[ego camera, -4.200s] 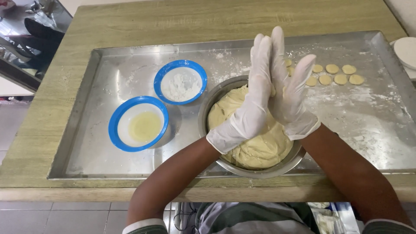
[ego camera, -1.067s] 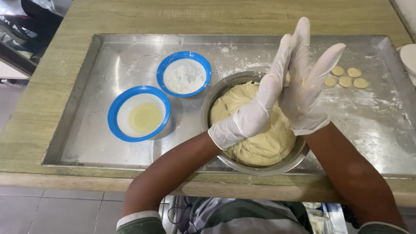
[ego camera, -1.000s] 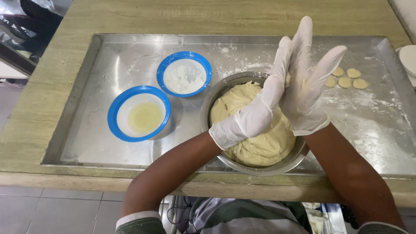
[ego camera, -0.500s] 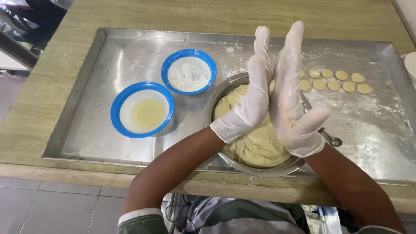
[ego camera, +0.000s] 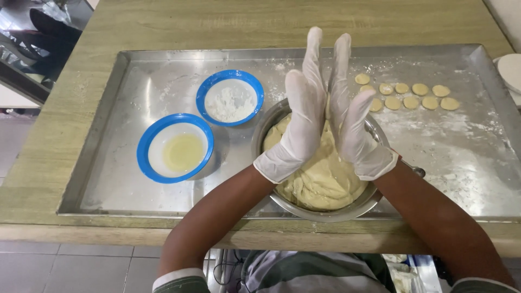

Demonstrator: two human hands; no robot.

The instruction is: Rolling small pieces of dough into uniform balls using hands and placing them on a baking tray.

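The gloved left hand [ego camera: 297,122] and right hand [ego camera: 355,122] press palm to palm, fingers straight; whether dough sits between them cannot be told. They hover above the steel bowl [ego camera: 325,209] of pale dough [ego camera: 325,182] on the tray [ego camera: 108,163]

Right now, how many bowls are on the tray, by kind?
Blue-rimmed bowls: 2 (one with white powder, one with pale yellow liquid)
Steel bowl of dough: 1
Total: 3 bowls, all on the metal tray
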